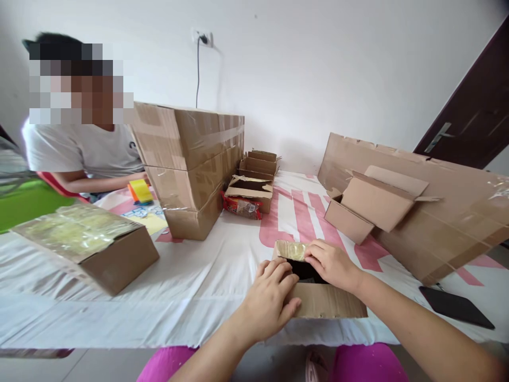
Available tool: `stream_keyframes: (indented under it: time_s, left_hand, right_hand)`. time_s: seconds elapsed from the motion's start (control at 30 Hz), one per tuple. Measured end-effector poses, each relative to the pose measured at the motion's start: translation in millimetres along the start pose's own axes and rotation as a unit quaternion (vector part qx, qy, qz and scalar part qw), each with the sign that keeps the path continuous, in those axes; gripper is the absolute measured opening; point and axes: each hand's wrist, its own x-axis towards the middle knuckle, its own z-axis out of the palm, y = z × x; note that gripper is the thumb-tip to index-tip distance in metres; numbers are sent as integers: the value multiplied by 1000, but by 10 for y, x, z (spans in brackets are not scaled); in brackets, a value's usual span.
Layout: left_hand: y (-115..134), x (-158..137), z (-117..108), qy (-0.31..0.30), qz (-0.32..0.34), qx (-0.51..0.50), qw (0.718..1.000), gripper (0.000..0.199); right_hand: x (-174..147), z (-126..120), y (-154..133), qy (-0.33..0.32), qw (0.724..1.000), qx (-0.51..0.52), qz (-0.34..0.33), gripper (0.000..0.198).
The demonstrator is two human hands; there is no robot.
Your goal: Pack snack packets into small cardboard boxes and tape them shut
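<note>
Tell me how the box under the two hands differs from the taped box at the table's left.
The box under the hands has a dark gap in its top, while the taped box is covered by shiny, clear tape. The left hand and right hand touch the first; no hand touches the taped box. Both are brown cardboard.

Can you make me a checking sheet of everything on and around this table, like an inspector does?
Surface: wrinkled white-and-pink cloth.
Things being handled: small cardboard box, open on top, dark inside.
Clutter: stacked boxes, taped box at left, red packet, flat black object at right.
Hands: left hand on the box's left edge; right hand on its far taped edge.
Cables: one dark cable hangs from a wall socket; its lower end is hidden.
Surroundings: white wall, dark door, another person at left.
</note>
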Motion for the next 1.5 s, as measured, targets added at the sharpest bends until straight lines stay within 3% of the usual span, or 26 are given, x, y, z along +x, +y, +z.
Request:
stream_keyframes:
  time_s: [0.07,0.37,0.53,0.63,0.73,0.9,1.1,1.5]
  left_hand:
    - [2,9,-4,-2,-3,-1,1000,31]
    - [3,4,-11,-5,-3,-3,1000,30]
    - [3,6,-20,-4,-5,1,1000,30]
    - [8,8,-24,-8,-7,2,1000,30]
    - [11,6,-21,-10,-11,2,1000,30]
    - [13,3,-12,-14,-14,1,1000,30]
    - [7,-2,-9,-14,-15,2,1000,31]
    - [1,12,0,-9,-15,0,1000,30]
  right_hand:
    - [-4,-15,-1,-18,1000,-7,-12,5]
    - [67,5,33,-29,998,-40,-40,16]
    - [95,-50,53,-93,993,-49,-52,6]
    - [76,-53,54,-98,987,-97,-84,4]
    - [69,-41,39,-93,983,-122,-96,13]
    - [169,-55,-1,-111,993,-37,3,13]
    - [382,-62,-58,-178,972,24,151,12]
    - [415,-18,6,-179,971,1,161,12]
